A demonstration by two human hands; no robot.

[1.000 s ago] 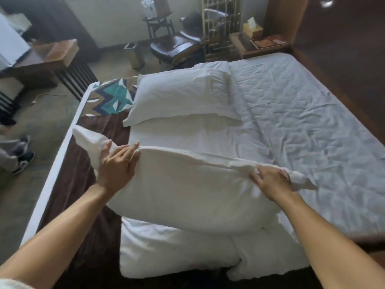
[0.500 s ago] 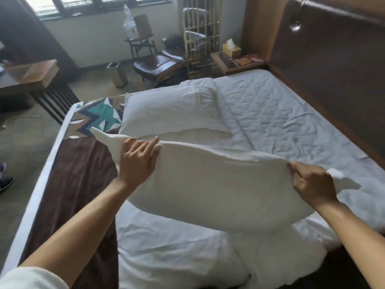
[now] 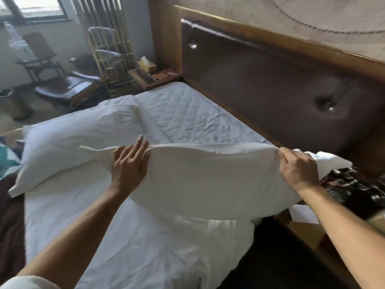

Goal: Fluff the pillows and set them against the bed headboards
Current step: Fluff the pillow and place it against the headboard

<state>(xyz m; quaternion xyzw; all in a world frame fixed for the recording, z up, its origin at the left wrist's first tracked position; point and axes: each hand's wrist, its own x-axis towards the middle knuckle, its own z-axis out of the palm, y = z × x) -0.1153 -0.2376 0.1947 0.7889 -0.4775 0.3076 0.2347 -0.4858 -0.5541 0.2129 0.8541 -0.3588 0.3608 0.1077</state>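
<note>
Pillow held over near edge of bed by headboard, L hand fingers straight on top seam, R hand fingers curled, pinching that seam; prob. soft, light, floppy, so grip both ends.

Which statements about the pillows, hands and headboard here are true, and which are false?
1. The left hand and right hand are both on one white pillow. True.
2. That pillow leans against the headboard. False: it is held up above the bed.
3. A second pillow lies on the bed. True.
4. The right hand's fingers lie flat. False: they curl round the pillow's end.
5. The tissue box sits on the bed. False: it stands on the nightstand.
</note>
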